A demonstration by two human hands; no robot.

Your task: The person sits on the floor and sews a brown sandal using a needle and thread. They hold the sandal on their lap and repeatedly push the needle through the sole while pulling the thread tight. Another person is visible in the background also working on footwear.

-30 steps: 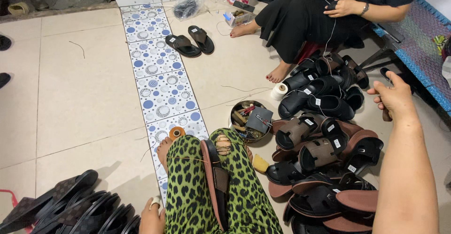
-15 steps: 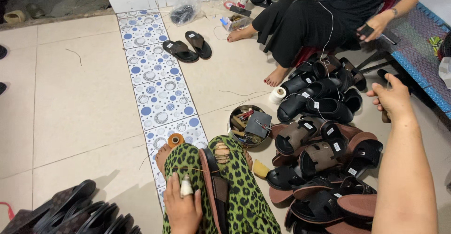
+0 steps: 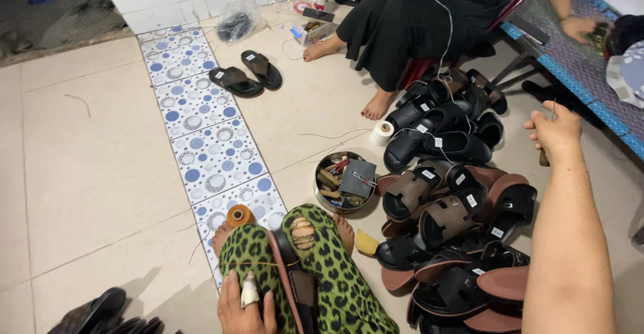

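Many finished sandals [image 3: 456, 240] are piled at our right; one sandal [image 3: 295, 287] lies clamped between our knees, stitching unfinished. Right hand [image 3: 553, 133], raised, closed, pulls thread taut. Left hand [image 3: 245, 307], finger bandaged, rests flat on our knee.

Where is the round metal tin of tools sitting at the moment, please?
In the head view the round metal tin sits on the floor at centre, just left of the pile of sandals and beyond the green leopard-print knees, with a white thread spool behind it.

Sandal pile [image 3: 449, 233] right, bare tiles [image 3: 87, 173] left
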